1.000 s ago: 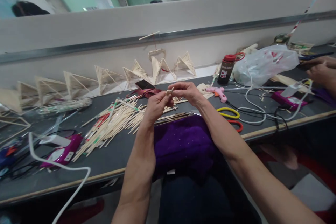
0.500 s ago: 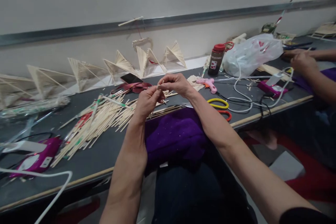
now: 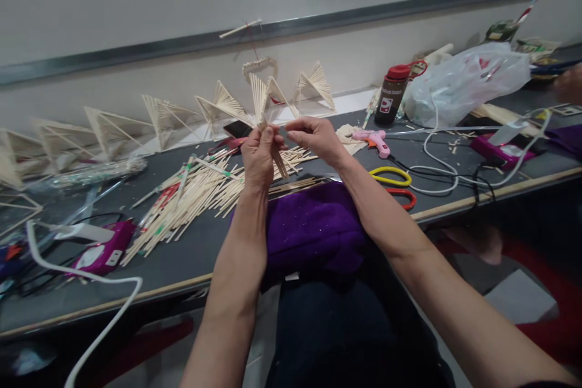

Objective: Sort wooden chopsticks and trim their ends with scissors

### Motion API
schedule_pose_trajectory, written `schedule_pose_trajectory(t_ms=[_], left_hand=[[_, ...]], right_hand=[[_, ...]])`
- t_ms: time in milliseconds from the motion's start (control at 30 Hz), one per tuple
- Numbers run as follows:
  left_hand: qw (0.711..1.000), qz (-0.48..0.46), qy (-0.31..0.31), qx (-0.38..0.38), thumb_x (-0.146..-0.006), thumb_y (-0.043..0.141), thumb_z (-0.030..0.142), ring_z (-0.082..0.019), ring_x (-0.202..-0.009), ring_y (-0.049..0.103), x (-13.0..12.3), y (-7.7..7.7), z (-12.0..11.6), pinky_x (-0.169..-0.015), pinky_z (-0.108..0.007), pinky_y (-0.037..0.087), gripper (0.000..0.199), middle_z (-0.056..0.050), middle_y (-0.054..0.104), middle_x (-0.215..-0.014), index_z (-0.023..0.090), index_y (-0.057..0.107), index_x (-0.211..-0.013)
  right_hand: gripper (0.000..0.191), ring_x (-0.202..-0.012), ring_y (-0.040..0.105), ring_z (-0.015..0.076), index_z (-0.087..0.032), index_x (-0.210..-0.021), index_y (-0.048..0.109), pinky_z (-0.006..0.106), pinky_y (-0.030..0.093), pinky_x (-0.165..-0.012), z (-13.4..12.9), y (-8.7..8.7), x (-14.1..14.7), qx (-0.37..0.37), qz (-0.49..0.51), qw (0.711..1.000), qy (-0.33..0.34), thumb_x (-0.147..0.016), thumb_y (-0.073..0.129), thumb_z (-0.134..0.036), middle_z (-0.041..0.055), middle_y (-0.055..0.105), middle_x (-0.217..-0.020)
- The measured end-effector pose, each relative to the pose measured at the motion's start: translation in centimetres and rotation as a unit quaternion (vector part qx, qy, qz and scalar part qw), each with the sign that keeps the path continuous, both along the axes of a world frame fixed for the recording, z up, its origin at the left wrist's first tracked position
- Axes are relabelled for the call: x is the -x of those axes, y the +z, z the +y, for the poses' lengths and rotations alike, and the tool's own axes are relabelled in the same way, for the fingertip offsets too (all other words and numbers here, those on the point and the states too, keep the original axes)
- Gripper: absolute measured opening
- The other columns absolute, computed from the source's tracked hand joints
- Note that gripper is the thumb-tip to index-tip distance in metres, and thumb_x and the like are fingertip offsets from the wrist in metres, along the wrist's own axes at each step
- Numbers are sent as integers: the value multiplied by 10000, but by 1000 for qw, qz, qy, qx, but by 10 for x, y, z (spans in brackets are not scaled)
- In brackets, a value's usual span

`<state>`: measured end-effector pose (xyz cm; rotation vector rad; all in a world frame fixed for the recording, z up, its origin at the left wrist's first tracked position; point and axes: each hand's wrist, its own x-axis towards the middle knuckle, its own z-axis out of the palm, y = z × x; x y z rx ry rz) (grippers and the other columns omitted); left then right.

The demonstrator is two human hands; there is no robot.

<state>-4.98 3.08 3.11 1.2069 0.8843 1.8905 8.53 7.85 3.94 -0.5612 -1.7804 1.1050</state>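
My left hand [image 3: 259, 160] is closed around a small bundle of thin wooden sticks [image 3: 279, 163], whose lower ends point down below the fingers. Just to its right, my right hand [image 3: 316, 138] reaches in with fingers bent and a little apart; nothing shows in it. Beneath and left of the hands lies a loose pile of pale wooden sticks [image 3: 195, 197] on the dark table. A folded purple cloth [image 3: 313, 227] is in front of me at the table edge. Scissors with yellow and red handles [image 3: 391, 176] lie beside my right forearm.
Fan-shaped stick structures [image 3: 159, 121] line the wall. To the right are a pink glue gun [image 3: 375, 140], a dark bottle with a red lid [image 3: 391, 94], a plastic bag [image 3: 464, 82] and cables. Magenta power strips [image 3: 107, 248] lie at both sides. Another person's hand [image 3: 568, 85] shows far right.
My hands have parted from a pinch together. The left now shows a stick bundle in its grip, and the right has drawn slightly away. The view has shifted a little left.
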Motion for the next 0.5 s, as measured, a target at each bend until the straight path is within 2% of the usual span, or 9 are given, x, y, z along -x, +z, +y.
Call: schedule_pose_trajectory(t_ms=[100, 267, 400, 500], left_hand=[[1000, -24, 4, -4, -793, 601, 316, -70, -505, 560, 5, -5, 9, -524, -173, 473, 153, 18, 586, -598, 170, 635, -821], [999, -32, -19, 35, -786, 608, 310, -65, -482, 556, 3, -11, 12, -519, -173, 479, 140, 21, 592, -600, 172, 624, -808], [997, -53, -24, 50, -786, 612, 286, -69, -482, 562, -2, -12, 11, -522, -184, 487, 126, 18, 588, -588, 162, 632, -800], [996, -63, -27, 52, -789, 609, 270, -70, -478, 564, -3, -13, 10, -518, -188, 490, 119, 18, 584, -588, 156, 640, -797]], right_hand=[[274, -590, 460, 78, -101, -862, 682, 211, 345, -548, 9, -16, 2, 20, -103, 994, 26, -705, 603, -312, 1, 558, -646], [215, -607, 471, 83, -101, -807, 707, 206, 316, -568, 16, -40, 11, -32, -210, 975, 67, -682, 587, -227, -11, 570, -628], [167, -622, 488, 96, -101, -747, 704, 203, 310, -574, 13, -49, 22, -71, -258, 963, 43, -676, 576, -181, -10, 575, -613], [162, -644, 507, 112, -98, -752, 702, 202, 316, -579, 10, -50, 27, -73, -274, 959, 29, -676, 572, -158, 2, 604, -640]])
